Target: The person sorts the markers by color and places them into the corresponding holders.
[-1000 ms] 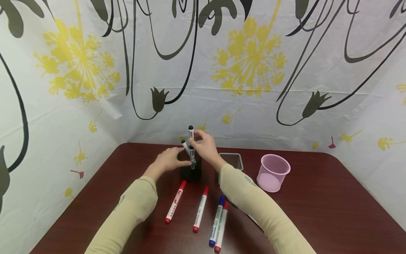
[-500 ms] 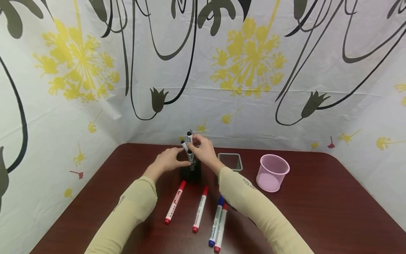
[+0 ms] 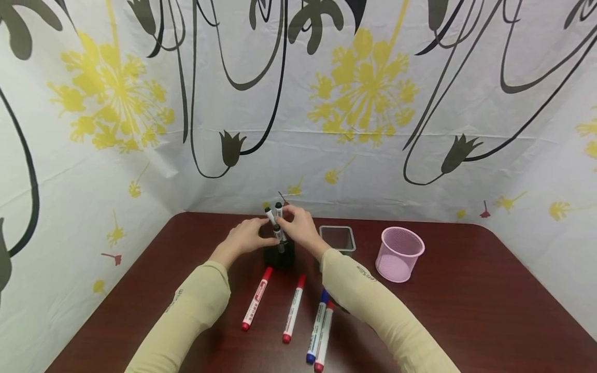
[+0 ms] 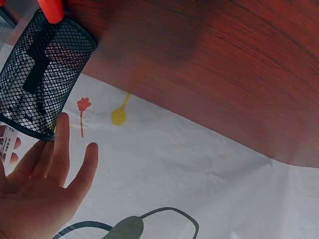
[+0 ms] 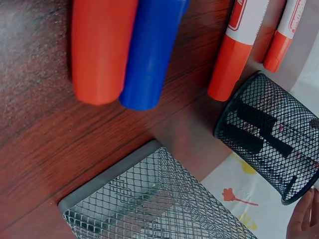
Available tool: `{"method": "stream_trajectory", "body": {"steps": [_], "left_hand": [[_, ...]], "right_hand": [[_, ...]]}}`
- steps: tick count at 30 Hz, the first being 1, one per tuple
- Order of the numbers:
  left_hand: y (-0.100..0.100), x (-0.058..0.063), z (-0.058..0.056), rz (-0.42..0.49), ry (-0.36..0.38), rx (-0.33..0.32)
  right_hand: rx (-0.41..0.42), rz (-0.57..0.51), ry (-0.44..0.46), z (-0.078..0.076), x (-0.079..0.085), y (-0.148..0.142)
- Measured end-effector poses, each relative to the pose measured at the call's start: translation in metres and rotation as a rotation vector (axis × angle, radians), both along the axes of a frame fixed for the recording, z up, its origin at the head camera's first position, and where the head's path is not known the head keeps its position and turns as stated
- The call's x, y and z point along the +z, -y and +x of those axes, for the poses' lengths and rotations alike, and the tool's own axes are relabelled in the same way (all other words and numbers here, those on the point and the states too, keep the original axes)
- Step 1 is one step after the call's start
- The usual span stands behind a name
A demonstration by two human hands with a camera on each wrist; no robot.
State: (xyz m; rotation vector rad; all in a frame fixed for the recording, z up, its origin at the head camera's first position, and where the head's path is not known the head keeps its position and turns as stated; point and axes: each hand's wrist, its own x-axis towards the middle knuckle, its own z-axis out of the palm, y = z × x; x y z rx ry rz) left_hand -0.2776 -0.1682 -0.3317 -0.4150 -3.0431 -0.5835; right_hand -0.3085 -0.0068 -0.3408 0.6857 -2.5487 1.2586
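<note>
A black mesh pen cup stands near the table's back edge with several black-capped markers in it. My left hand holds the cup near its rim, thumb in front and fingers behind; the left wrist view shows those fingers at the rim of the pen cup. My right hand pinches an upright marker by its upper part, its lower end inside the cup. One marker leans left beside it, and another stands in front.
Two red markers lie before the cup. A blue marker and another red one lie side by side, nearer. Right of the hands stand a grey mesh holder and a pink mesh cup. A patterned cloth hangs behind.
My right hand has come down, lowering the pinched marker deeper into the pen cup. The left hand has stayed at the cup.
</note>
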Motion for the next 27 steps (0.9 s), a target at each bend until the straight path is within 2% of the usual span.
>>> {"method": "stream_trajectory", "body": {"steps": [17, 22, 27], "left_hand": [[-0.002, 0.0, -0.002, 0.011, 0.01, -0.017], [-0.003, -0.001, -0.004, 0.015, 0.013, -0.01], [-0.002, -0.001, -0.005, 0.017, 0.017, -0.005]], "right_hand": [[0.035, 0.019, 0.05, 0.002, 0.004, -0.007], [0.058, -0.001, 0.031, 0.0, 0.009, -0.016], [0.08, -0.012, -0.014, 0.001, 0.023, -0.032]]}}
